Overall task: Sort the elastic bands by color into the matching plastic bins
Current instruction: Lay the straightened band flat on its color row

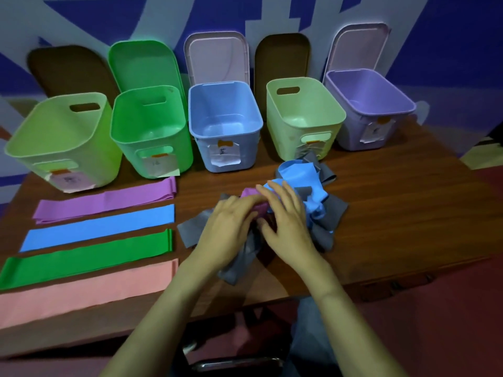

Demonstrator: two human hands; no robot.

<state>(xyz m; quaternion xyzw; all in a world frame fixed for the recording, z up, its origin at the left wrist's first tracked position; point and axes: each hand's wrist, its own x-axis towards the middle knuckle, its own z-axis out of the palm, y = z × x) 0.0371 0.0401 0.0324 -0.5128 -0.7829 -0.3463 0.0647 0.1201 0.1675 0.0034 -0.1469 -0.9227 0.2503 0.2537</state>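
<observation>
A crumpled purple elastic band (251,192) lies on top of a tangled heap of blue and grey elastic bands (313,186) in the middle of the brown wooden bench (394,213), a little towards its right edge. The left grip (231,221), a bare hand, has its fingers curled over this band's near end and holds it. The right grip (287,221) rests its almost straight, spread fingers on the same band, thumb out to the side.

Along the left edge four bands lie flat in a row: a purple strip (106,200), a blue strip (100,227), a green strip (87,257) and, nearest, a pink strip (87,289).

Along the far edge stand five open plastic bins: lime-green bin (62,137), green bin (152,131), blue bin (226,123), pale green bin (304,115) and purple bin (370,104) at the far right corner.
</observation>
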